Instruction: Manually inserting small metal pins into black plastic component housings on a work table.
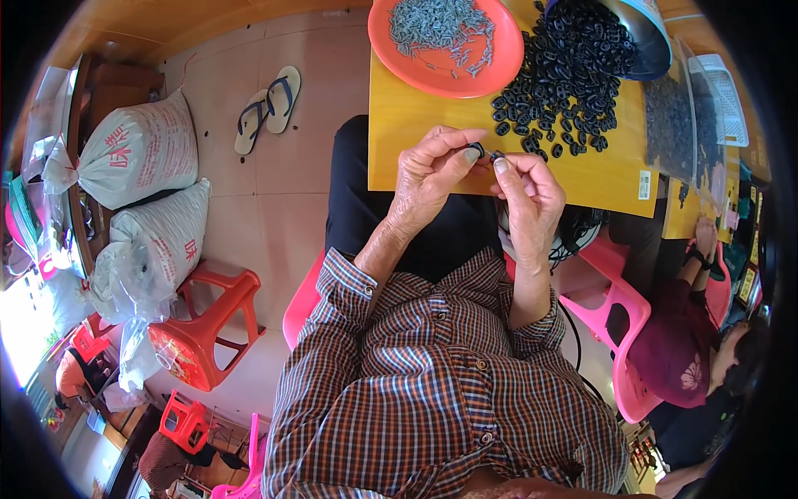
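Observation:
Just over the near edge of the yellow table (399, 158), my two hands are close together with their fingertips nearly meeting. My left hand (428, 170) pinches a small black plastic piece (476, 149) between thumb and forefinger. Another small dark piece (497, 156) sits at the thumb and fingertip of my right hand (532, 195); its exact shape is too small to tell. Beyond them lies a heap of black oval plastic parts with holes (565, 71). At the far left of the table, an orange-red plate (432, 81) holds many small grey pin-like pieces (440, 29).
A dark tipped basin (644, 41) lies at the heap's far right, near a clear plastic bag (669, 125). White sacks (141, 150), a red stool (208, 333) and flip-flops (266, 108) are on the floor at left. Another person (677, 333) sits at right beside a pink chair (619, 316).

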`<state>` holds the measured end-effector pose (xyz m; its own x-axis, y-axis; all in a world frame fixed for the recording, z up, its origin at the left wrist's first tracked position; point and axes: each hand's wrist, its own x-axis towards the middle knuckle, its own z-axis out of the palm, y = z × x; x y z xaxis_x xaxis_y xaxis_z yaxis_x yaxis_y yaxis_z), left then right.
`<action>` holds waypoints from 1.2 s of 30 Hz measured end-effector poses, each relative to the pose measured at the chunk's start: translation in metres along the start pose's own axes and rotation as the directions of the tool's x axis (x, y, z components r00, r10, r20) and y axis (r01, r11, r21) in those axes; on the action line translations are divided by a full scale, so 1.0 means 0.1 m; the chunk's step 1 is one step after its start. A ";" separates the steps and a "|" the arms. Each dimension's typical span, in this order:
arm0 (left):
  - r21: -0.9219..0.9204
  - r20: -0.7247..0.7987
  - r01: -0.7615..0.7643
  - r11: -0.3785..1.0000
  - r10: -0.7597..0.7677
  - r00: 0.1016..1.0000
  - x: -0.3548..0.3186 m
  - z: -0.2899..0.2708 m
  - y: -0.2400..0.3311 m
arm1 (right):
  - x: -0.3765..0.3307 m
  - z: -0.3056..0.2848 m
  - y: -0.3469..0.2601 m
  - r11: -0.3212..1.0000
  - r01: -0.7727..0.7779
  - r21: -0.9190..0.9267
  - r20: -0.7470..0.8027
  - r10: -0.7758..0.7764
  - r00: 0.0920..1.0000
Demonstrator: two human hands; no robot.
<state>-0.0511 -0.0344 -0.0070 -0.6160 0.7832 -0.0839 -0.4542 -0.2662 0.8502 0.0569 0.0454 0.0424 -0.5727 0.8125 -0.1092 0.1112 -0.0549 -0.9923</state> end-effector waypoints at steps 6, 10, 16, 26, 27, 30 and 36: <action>0.136 0.075 -0.090 0.987 0.080 0.994 0.02 -0.13 -0.05 | 0.00 0.00 0.02 0.999 -0.008 -0.050 0.045 0.010 0.999; 0.005 0.041 -0.019 1.000 0.018 0.999 0.00 -0.10 -0.05 | 0.01 -0.02 0.01 0.998 -0.015 -0.060 0.059 0.019 0.998; -0.038 0.056 0.061 0.997 -0.059 0.997 -0.01 -0.07 0.01 | 0.03 -0.04 0.00 0.996 -0.031 -0.087 0.065 0.037 0.997; 0.032 0.077 0.092 0.995 -0.094 0.993 -0.02 -0.03 0.08 | 0.07 -0.11 0.04 0.982 0.038 -0.186 0.124 -0.015 0.992; -0.009 0.082 0.124 0.992 -0.123 0.989 -0.02 -0.03 0.07 | 0.08 -0.11 0.04 0.969 0.076 -0.237 0.127 -0.047 0.991; 0.034 0.086 0.109 0.993 -0.112 0.990 -0.01 -0.02 0.09 | 0.08 -0.11 0.02 0.939 0.140 -0.313 0.138 -0.101 0.985; 0.020 0.087 0.114 0.993 -0.115 0.990 -0.03 -0.03 0.10 | 0.08 -0.08 0.02 0.926 0.173 -0.335 0.135 -0.135 0.982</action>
<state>-0.0556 -0.0414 0.0001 -0.5011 0.8547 -0.1354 -0.5085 -0.1642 0.8452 0.0593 0.0568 0.0399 -0.6869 0.7265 0.0184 0.2758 0.2840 -0.9183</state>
